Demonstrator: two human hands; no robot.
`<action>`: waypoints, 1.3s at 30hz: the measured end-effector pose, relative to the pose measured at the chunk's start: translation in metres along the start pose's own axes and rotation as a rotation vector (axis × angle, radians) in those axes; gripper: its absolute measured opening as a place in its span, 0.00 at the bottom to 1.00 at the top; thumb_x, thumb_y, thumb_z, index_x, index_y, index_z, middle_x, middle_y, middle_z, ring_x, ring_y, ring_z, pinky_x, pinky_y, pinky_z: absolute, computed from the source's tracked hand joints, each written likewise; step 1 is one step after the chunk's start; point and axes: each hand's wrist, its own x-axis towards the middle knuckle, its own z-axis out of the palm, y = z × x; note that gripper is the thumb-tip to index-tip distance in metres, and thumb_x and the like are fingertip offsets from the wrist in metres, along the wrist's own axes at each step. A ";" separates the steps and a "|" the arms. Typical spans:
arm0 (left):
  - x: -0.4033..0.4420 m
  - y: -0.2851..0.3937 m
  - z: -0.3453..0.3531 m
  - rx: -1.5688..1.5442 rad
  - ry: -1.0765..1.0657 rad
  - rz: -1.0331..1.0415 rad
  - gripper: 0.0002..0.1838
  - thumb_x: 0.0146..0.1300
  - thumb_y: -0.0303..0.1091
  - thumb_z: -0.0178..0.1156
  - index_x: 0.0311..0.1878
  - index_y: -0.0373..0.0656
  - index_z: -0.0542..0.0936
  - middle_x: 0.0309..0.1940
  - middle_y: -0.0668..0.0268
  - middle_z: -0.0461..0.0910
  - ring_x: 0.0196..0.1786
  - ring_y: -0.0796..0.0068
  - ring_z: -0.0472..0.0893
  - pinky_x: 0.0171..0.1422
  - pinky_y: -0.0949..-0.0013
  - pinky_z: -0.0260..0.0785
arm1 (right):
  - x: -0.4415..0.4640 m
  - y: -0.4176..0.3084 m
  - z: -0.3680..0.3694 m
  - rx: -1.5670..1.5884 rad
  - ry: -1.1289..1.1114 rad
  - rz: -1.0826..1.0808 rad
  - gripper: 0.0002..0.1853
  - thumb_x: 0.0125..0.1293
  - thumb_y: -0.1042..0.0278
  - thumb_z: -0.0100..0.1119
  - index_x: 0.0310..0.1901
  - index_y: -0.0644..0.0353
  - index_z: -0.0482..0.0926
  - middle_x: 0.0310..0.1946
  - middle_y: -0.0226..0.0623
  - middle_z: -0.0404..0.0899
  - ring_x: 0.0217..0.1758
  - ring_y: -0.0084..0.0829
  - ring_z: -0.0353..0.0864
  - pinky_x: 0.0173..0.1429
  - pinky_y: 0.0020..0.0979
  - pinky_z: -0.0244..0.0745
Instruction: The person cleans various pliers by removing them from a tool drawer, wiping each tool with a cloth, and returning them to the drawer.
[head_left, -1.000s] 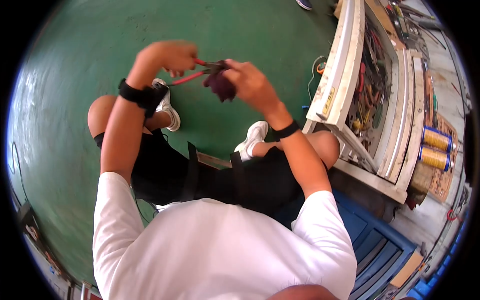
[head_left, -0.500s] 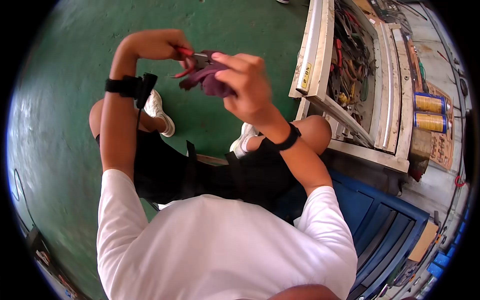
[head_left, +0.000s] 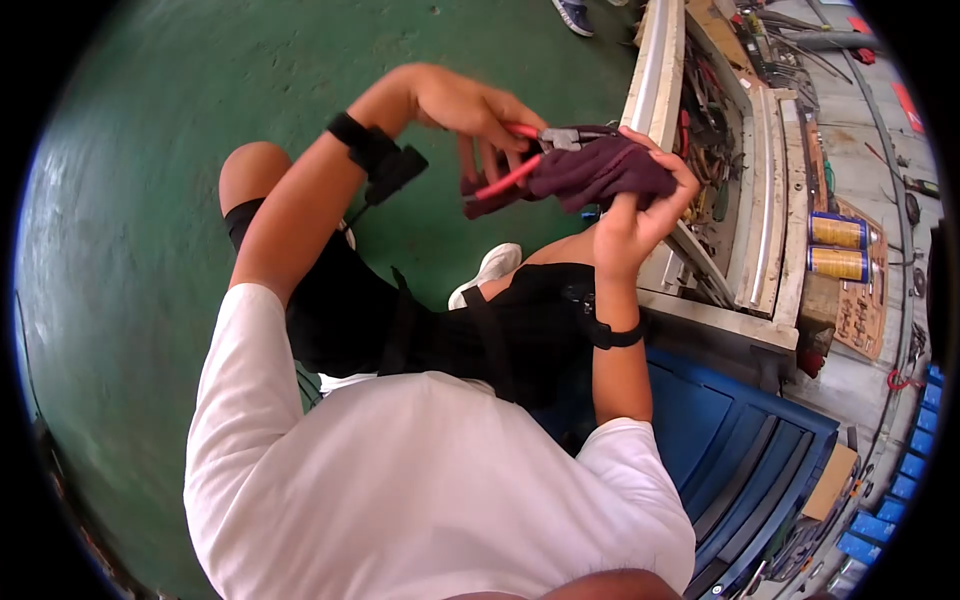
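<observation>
Print on the blue-and-yellow cans (head_left: 838, 264) is too small to read. The left hand (head_left: 468, 108) grips red-handled grey pliers (head_left: 564, 139), held against the crumpled maroon cloth (head_left: 615, 172) grasped by the right hand (head_left: 637, 232), near the tool drawer (head_left: 653, 70). The cloth spreads wider than half a second ago.

A drawer (head_left: 650, 85) crammed with hand tools (head_left: 712, 122) marks this a workshop.

Pliers (head_left: 563, 138) — partly hidden by left hand (head_left: 465, 106), far shoe (head_left: 574, 16) — cropped above
</observation>
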 end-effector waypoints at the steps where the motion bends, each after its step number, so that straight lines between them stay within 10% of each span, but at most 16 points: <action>1: 0.008 -0.006 0.005 -0.124 -0.053 0.045 0.18 0.78 0.32 0.45 0.68 0.40 0.67 0.55 0.54 0.81 0.54 0.59 0.84 0.58 0.56 0.79 | 0.002 0.000 -0.003 -0.132 -0.017 0.002 0.18 0.61 0.89 0.45 0.52 0.62 0.63 0.52 0.58 0.78 0.58 0.42 0.78 0.69 0.41 0.67; 10: 0.048 -0.029 0.070 -0.818 -0.362 0.367 0.11 0.79 0.45 0.45 0.52 0.49 0.68 0.61 0.49 0.78 0.62 0.55 0.79 0.64 0.42 0.70 | 0.034 -0.008 -0.019 -0.441 -0.038 -0.088 0.19 0.55 0.92 0.46 0.48 0.66 0.72 0.48 0.49 0.81 0.54 0.39 0.81 0.65 0.36 0.72; 20: 0.035 -0.016 0.065 -0.906 -0.169 0.600 0.19 0.79 0.40 0.45 0.68 0.46 0.63 0.54 0.46 0.80 0.52 0.50 0.84 0.57 0.46 0.79 | 0.071 -0.010 -0.004 -0.508 -0.114 -0.137 0.17 0.60 0.91 0.47 0.50 0.65 0.69 0.48 0.47 0.77 0.53 0.38 0.79 0.64 0.36 0.72; 26: 0.012 -0.019 0.018 -0.125 0.072 0.387 0.21 0.75 0.30 0.49 0.68 0.48 0.63 0.51 0.53 0.83 0.53 0.64 0.84 0.58 0.59 0.79 | 0.087 0.002 0.010 -0.258 0.199 -0.064 0.10 0.71 0.79 0.47 0.53 0.64 0.68 0.47 0.40 0.73 0.49 0.30 0.73 0.58 0.31 0.71; 34: -0.007 -0.033 0.002 -0.382 0.027 0.196 0.15 0.73 0.37 0.53 0.54 0.35 0.69 0.41 0.58 0.84 0.45 0.67 0.84 0.43 0.60 0.76 | 0.099 0.022 0.023 -0.455 -0.241 -0.076 0.10 0.71 0.72 0.54 0.49 0.67 0.71 0.42 0.40 0.75 0.46 0.34 0.75 0.57 0.33 0.71; 39: 0.011 -0.080 -0.017 0.768 0.415 -0.038 0.22 0.62 0.49 0.63 0.36 0.34 0.79 0.34 0.51 0.84 0.37 0.51 0.83 0.41 0.52 0.74 | 0.106 0.032 0.026 -0.552 -0.221 -0.076 0.10 0.73 0.69 0.51 0.45 0.69 0.73 0.38 0.44 0.77 0.42 0.39 0.77 0.54 0.35 0.71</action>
